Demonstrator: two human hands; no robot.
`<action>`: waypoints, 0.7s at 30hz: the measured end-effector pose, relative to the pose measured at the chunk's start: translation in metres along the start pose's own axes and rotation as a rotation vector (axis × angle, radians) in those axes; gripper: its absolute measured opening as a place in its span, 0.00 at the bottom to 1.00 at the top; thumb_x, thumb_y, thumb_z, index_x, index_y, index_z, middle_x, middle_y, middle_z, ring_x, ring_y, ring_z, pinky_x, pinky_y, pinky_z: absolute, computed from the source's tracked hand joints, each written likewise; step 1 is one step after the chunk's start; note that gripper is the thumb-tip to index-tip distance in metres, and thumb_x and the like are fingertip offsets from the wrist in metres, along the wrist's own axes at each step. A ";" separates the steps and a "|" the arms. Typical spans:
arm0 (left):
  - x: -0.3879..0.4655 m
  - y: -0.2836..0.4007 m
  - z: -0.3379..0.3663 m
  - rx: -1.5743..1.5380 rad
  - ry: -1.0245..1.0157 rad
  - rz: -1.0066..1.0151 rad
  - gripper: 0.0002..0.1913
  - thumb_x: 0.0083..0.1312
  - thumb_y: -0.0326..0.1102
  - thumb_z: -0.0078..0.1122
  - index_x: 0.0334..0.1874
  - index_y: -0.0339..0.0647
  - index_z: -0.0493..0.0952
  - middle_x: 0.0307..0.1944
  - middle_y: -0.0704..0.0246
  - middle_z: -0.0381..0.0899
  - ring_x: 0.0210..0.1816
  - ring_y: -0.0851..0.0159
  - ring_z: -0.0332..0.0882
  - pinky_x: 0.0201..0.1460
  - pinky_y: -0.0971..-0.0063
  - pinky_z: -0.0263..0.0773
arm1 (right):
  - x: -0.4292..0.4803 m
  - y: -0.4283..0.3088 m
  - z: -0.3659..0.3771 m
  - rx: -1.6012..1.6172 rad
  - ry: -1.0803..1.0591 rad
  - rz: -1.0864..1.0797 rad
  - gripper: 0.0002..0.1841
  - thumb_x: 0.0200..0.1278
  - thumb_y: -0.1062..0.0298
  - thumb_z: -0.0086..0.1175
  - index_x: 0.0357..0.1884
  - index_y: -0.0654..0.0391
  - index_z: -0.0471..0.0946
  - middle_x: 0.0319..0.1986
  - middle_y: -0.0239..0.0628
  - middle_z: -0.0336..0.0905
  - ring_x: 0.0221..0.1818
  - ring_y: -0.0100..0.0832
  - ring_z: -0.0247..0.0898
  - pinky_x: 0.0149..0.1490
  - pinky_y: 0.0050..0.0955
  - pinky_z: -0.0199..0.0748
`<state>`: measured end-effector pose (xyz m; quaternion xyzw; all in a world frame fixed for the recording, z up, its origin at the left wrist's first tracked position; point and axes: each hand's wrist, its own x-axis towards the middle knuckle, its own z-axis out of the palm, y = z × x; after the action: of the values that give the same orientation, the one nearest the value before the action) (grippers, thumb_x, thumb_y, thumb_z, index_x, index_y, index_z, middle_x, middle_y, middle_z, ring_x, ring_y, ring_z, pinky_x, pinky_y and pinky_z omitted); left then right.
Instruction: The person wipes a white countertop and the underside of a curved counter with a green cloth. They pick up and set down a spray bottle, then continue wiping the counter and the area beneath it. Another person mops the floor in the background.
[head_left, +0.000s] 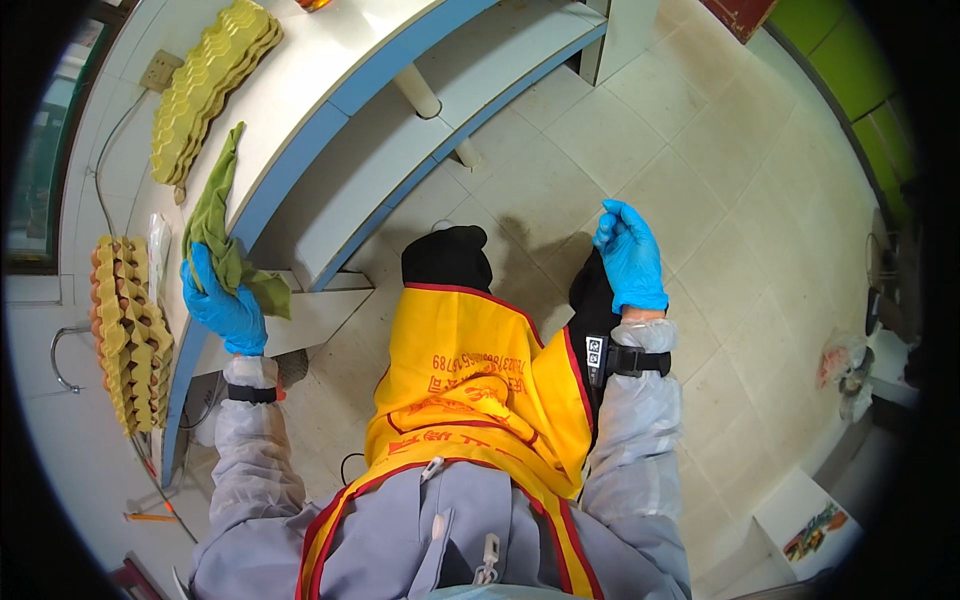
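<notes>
My left hand (223, 304), in a blue glove, grips a green cloth (217, 199) at the edge of the white countertop (300, 56). Part of the cloth stretches along the counter, and one corner hangs over the blue edge. Over the floor on the right, my right hand (632, 255) is raised in front of my leg in a matching blue glove. Its fingers are loosely curled, and I see nothing held in it. Beyond the cloth lies a stack of empty-looking yellow egg trays (210, 86). Nearer, left of my left hand, stand trays filled with brown eggs (129, 337).
Beneath the counter runs a lower shelf (360, 150) with a white pipe (418, 90) passing through it. A clear plastic bag (158, 247) lies beside the egg trays. The wall holds a socket (160, 70) with a cable. At right, a cardboard box (806, 521) rests on the tiled floor (720, 300).
</notes>
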<state>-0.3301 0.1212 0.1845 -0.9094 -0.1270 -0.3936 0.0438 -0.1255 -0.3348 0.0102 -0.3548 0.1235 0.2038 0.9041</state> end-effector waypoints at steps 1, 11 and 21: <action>0.000 0.000 0.000 0.032 0.017 0.030 0.36 0.52 0.15 0.52 0.69 0.39 0.67 0.59 0.53 0.71 0.59 0.45 0.70 0.64 0.59 0.64 | 0.000 0.000 0.001 0.003 0.015 0.009 0.15 0.72 0.60 0.48 0.46 0.60 0.80 0.28 0.29 0.77 0.31 0.24 0.70 0.39 0.26 0.68; -0.008 -0.011 0.002 0.140 0.027 0.009 0.37 0.53 0.19 0.54 0.70 0.43 0.67 0.64 0.54 0.66 0.65 0.45 0.64 0.69 0.57 0.59 | -0.002 0.000 0.001 -0.005 0.027 -0.003 0.15 0.73 0.60 0.46 0.48 0.61 0.78 0.29 0.31 0.76 0.31 0.25 0.70 0.37 0.25 0.69; 0.003 0.026 -0.017 -0.158 -0.217 0.085 0.36 0.50 0.15 0.51 0.67 0.39 0.70 0.59 0.55 0.71 0.59 0.49 0.71 0.65 0.61 0.66 | 0.018 -0.010 0.073 -0.099 -0.038 0.001 0.14 0.71 0.59 0.48 0.44 0.58 0.80 0.27 0.30 0.75 0.29 0.26 0.68 0.38 0.25 0.68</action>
<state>-0.3333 0.0937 0.1984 -0.9518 -0.0610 -0.2996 -0.0251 -0.0990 -0.2856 0.0621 -0.3953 0.0962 0.2169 0.8874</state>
